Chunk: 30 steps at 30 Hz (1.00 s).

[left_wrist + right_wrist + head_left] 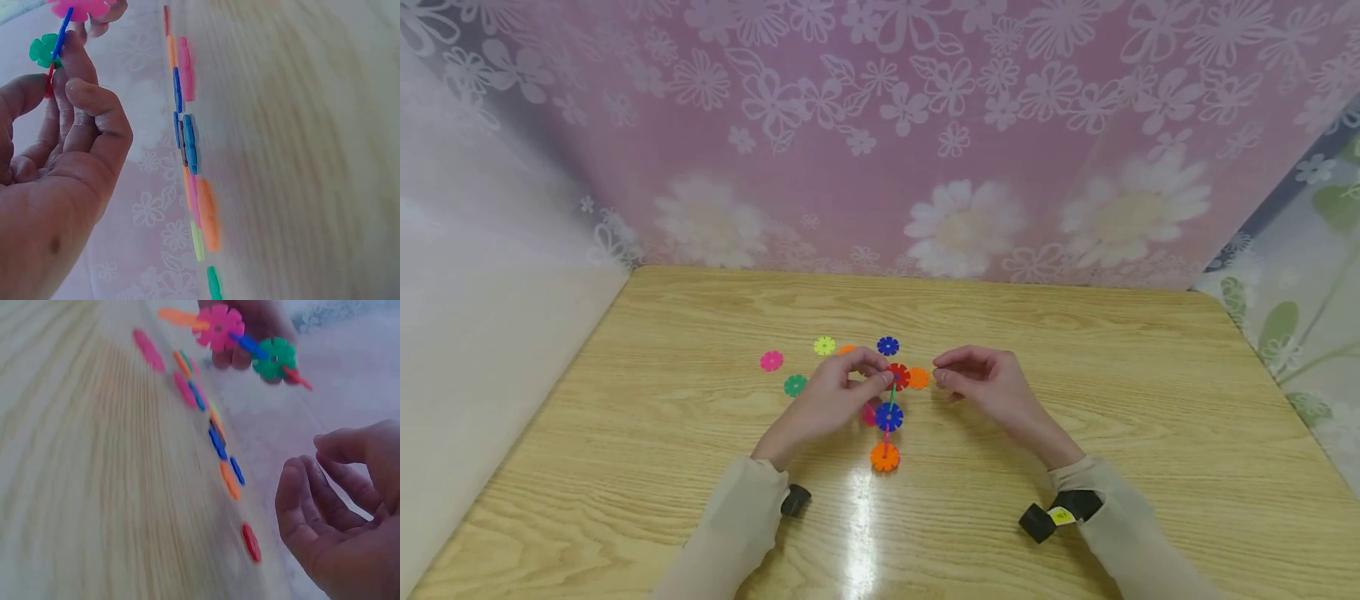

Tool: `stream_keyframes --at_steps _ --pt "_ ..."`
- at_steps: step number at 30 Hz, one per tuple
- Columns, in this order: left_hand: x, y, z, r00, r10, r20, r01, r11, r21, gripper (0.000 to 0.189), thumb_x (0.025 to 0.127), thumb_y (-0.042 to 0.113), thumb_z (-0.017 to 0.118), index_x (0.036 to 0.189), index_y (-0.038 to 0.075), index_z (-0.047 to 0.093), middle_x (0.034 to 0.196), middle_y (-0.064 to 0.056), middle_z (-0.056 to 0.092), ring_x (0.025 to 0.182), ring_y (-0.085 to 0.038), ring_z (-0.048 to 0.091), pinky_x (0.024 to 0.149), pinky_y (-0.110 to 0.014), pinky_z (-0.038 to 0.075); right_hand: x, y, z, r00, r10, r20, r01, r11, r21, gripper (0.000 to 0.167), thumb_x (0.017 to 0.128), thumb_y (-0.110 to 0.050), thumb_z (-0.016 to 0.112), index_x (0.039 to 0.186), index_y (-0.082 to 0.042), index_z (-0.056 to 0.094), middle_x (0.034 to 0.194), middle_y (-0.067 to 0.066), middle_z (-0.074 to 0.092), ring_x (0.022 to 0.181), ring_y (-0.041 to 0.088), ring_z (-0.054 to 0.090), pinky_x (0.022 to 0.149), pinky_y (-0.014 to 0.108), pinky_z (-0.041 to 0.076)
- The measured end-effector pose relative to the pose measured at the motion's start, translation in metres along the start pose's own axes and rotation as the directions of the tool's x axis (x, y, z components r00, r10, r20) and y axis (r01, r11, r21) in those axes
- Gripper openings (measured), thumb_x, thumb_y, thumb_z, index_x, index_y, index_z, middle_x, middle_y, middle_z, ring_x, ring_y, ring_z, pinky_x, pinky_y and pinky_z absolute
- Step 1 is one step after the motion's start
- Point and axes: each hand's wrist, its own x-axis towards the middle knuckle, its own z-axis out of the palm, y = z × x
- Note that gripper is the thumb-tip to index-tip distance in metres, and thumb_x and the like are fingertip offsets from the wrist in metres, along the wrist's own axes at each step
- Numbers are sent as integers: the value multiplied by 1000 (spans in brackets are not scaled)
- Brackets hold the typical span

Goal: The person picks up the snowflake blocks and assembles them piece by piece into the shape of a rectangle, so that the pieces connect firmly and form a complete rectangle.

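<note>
The left hand [835, 392] pinches the linked snowflake-disc chain [889, 417] above the table [625, 467] centre, held up w/ its slots facing the right hand [977, 379], which hovers just beside, loosely curled & empty.

Head camera sits above my forearms, facing forward and down over the wooden table [1075, 375] toward the floral curtain [925, 125], at moderate range. Left wrist camera looks along my left hand [56, 169], very close, table edge-on. Right wrist camera looks past my right hand [344, 512], equally close. All three share the joined discs [889, 412] and the loose discs [219, 440] on the table
</note>
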Motion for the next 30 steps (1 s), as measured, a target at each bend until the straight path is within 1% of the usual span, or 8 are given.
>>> stream_keyframes --at_steps 2,5,9,13,16,20,26,30 --pt "0 0 -1 1000 7 -11 -7 1000 -7 14 104 23 61 112 13 66 104 -5 72 85 -18 74 77 -44 62 0 2 -9 1000 -15 -26 13 995 -99 27 96 -11 71 117 5 69 106 16 75 85 20 71 73 31 62" --pt "0 1 -2 1000 18 -18 -19 1000 -20 15 104 22 61 114 12 65 106 -7 72 85 -19 73 78 -45 62 1 6 -23 997 -37 -62 21 973 -231 24 96 -16 72 115 -2 72 104 17 76 86 25 72 68 30 60" --pt "-2 2 -3 1000 14 -11 -14 999 -42 19 105 23 60 118 10 64 110 -10 71 85 -19 73 79 -45 62 0 12 -40 991 -93 -98 48 919 -391 21 95 -16 73 112 -5 73 103 13 77 88 26 72 64 27 57" --pt "-2 1 -4 1000 8 -10 -9 999 -44 22 105 24 60 123 12 64 111 -10 69 85 -19 73 80 -43 62 -2 17 -55 988 -123 -95 58 859 -509 21 95 -16 74 113 -6 74 106 13 76 93 27 72 68 24 56" --pt "-3 1 -4 1000 14 -15 -14 999 -36 23 105 23 60 126 15 65 110 -9 69 85 -19 73 79 -42 62 -3 20 -65 991 -105 -83 41 830 -556 24 94 -18 74 115 -7 73 109 13 76 96 27 73 75 26 56" --pt "-4 1 -5 1000 11 -17 -11 1000 -22 22 105 24 60 125 19 66 110 -6 69 86 -19 72 78 -44 61 -4 23 -74 994 -88 -60 34 794 -607 28 93 -20 75 117 -7 73 111 15 75 97 29 72 81 36 57" --pt "-8 0 -8 1000 -9 -8 9 1000 3 22 104 25 61 125 20 65 112 -5 69 87 -19 73 73 -42 60 -5 23 -81 997 -77 16 65 701 -710 31 91 -21 77 117 -4 74 116 19 69 103 37 69 84 53 57" --pt "-10 -3 -10 1000 -17 0 17 1000 -2 22 105 22 60 126 19 64 111 -6 67 86 -19 74 70 -39 60 -4 24 -83 997 -68 49 82 682 -727 29 89 -19 79 114 -4 76 116 20 66 103 39 68 84 54 58"
